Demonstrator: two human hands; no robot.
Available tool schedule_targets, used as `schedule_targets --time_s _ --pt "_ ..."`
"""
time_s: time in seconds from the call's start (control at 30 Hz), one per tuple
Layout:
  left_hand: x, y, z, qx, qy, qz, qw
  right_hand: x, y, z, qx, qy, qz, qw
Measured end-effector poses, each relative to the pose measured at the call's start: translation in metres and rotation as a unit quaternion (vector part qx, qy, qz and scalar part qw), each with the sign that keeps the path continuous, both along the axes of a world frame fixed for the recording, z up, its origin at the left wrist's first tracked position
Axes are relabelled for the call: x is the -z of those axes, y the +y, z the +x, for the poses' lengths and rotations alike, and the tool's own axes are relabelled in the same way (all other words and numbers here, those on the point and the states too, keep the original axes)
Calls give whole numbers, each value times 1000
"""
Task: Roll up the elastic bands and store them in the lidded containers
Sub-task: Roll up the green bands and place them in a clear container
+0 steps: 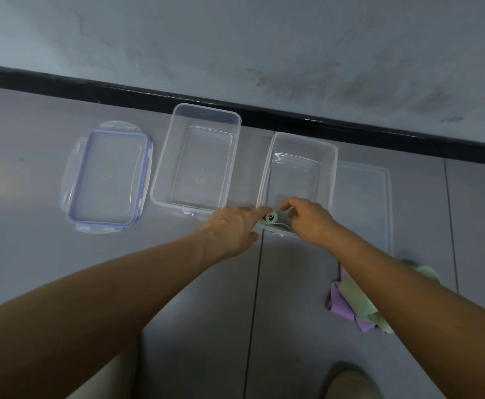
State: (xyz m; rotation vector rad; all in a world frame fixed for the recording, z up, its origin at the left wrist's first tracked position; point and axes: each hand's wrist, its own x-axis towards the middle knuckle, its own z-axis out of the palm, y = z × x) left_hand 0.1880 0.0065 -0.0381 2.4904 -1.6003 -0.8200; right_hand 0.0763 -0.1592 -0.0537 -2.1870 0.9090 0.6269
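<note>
The surface is a grey floor [33, 197] of large tiles with thin dark seams. It meets a pale, scuffed wall [235, 38] along a black skirting strip [120, 92].

Two clear plastic containers stand open, side by side near the skirting: a larger container [160, 174] to the left and a smaller container [332, 174] to the right. There are two lids, both lying flat on the floor. A clip lid with a blue seal [74, 180] lies just left of the larger container, and a plain clear lid [362, 197] lies just right of the smaller one.

One rolled pale green elastic band [271, 217] sits at the near end of the smaller container, seemingly just inside its near wall, between the two hands. The left hand [232, 228] reaches in with fingers stretched out, and its forefinger touches the side of the roll. The right hand [307, 220] arches over the roll with fingers bent. The band's loose turns run beneath the hand, and I cannot tell whether it pinches them.

A heap of loose bands [350, 300], purple and pale green, lies on the floor near the clear lid, partly under the right forearm. Their number cannot be counted. A light shoe [347, 381] shows at the bottom edge.
</note>
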Motion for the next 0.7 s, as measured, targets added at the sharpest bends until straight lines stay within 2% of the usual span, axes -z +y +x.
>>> schedule_targets --time_s 0.37,0.53,0.7 --pt "-2 2 0 4 -2 3 1000 2 0 3 49 -31 51 997" --pt "-15 0 3 4 -37 18 999 -7 -4 3 54 -48 83 994" --pt "-29 -1 0 -13 -42 41 998 -26 -4 -1 57 -74 61 994"
